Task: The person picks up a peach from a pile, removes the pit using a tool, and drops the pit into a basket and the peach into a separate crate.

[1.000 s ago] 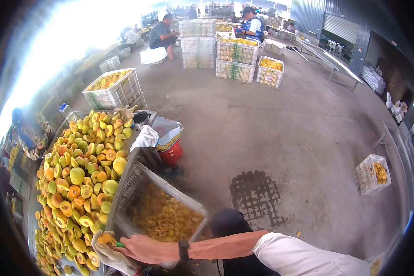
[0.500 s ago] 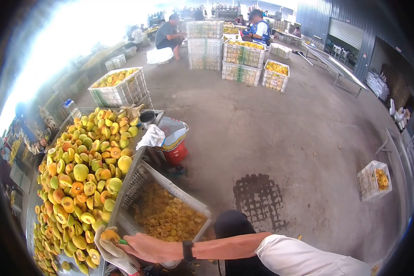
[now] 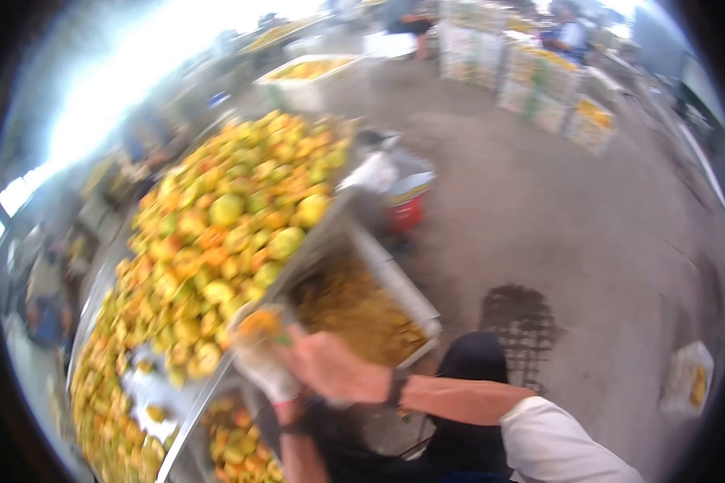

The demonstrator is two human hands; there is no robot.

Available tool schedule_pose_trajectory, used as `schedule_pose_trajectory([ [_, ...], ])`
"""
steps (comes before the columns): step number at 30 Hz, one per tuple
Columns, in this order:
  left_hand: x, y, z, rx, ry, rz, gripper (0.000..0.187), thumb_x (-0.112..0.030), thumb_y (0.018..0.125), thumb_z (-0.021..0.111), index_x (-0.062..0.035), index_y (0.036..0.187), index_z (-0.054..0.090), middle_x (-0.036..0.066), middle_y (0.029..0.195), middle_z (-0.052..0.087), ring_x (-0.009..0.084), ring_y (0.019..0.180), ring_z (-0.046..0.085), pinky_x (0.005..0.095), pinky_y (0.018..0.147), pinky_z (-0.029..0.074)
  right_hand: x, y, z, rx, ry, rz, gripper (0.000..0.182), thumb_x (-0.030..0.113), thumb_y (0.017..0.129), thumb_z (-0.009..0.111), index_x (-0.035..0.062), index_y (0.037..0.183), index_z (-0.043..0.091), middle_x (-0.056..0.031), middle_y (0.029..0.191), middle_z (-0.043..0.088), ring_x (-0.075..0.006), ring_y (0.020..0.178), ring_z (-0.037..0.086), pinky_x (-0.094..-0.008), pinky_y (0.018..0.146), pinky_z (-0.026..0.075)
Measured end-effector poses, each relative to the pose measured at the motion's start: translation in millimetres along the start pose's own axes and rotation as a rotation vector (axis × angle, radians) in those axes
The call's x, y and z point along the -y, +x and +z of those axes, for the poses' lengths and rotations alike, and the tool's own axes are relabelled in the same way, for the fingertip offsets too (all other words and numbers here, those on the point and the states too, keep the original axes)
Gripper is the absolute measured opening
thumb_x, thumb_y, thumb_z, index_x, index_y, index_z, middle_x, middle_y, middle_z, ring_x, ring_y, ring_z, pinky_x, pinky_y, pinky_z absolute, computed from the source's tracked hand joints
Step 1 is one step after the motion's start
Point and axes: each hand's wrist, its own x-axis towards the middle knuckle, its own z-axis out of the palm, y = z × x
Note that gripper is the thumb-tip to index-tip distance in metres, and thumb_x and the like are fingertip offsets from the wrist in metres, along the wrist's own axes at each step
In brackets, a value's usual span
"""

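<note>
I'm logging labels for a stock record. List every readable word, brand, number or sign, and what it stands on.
None can be read; the picture is blurred.
Red container: any print is too blurred to read.
Stacked crates: green marks, no legible letters or numbers.
Dark wristband: nothing legible.

- The orange piece of fruit (image 3: 259, 324) in the white-gloved left hand (image 3: 259, 358) and the green handle (image 3: 283, 339) in the bare right hand (image 3: 322, 364) crowd the gap between them.
- Left of and ahead of the left hand, a high heap of yellow, green and orange fruit (image 3: 227, 211) bars a low pass across the silver metal counter (image 3: 151, 385).
- Farther left and nearer the body, a bare patch of counter gives some room between scattered pieces.
- Ahead of the right hand, the white plastic crate's wall (image 3: 396, 278) blocks; open air lies above its contents.
- Right of the right hand stands a black-clad knee (image 3: 471, 362); beyond it, grey floor (image 3: 620, 241) lies open.
</note>
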Motion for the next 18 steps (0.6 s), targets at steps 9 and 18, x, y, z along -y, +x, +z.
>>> schedule_pose_trajectory([
  [9,-17.9,0.4,8.0,0.034,-0.217,-0.042,0.057,-0.047,0.113,0.029,0.0020,0.129,0.056,0.016,0.103,0.072,0.0205,0.095,0.066,0.0341,0.089,0.051,-13.5,4.3,3.7,0.054,-0.130,-0.063,0.029,0.012,0.099,0.054,0.0030,0.125,0.064,-0.0243,0.093,0.054,-0.0407,0.069,0.066,-0.0479,0.060,0.053],
  [18,-30.8,3.4,-0.3,0.065,-0.166,-0.113,0.059,-0.046,0.113,0.026,0.0018,0.122,0.060,0.014,0.095,0.072,0.0190,0.087,0.065,0.0318,0.083,0.052,-8.8,3.4,-8.6,0.173,-0.093,-0.075,0.028,0.014,0.100,0.056,0.0007,0.123,0.065,-0.0273,0.102,0.061,-0.0433,0.083,0.069,-0.0473,0.069,0.055],
])
